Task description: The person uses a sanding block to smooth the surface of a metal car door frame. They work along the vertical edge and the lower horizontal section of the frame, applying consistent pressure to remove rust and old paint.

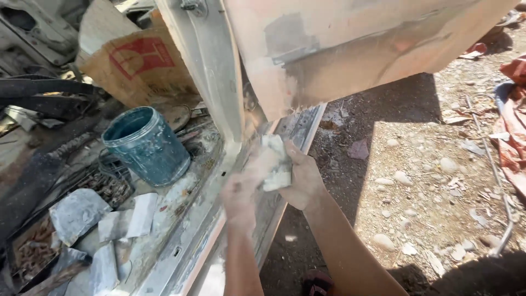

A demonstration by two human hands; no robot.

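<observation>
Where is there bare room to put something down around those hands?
Barest: the gravel ground right of the door sill. Crowded: the cab floor around the blue bucket, with grey scraps. Both hands share a sanding pad.

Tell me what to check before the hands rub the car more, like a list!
1. Pad held firmly: ok. The right hand grips the grey sanding pad and the left hand steadies it.
2. Pad on the metal: cannot tell. It sits at the foot of the door pillar, but contact is hidden.
3. Bucket out of the way: ok. The blue bucket stands apart, inside the car.
4. Spare sheets close by: ok. Grey sanding sheets lie on the car floor to the left.
5. Door clear of the hands: ok. The patched door panel hangs open above them.
</observation>
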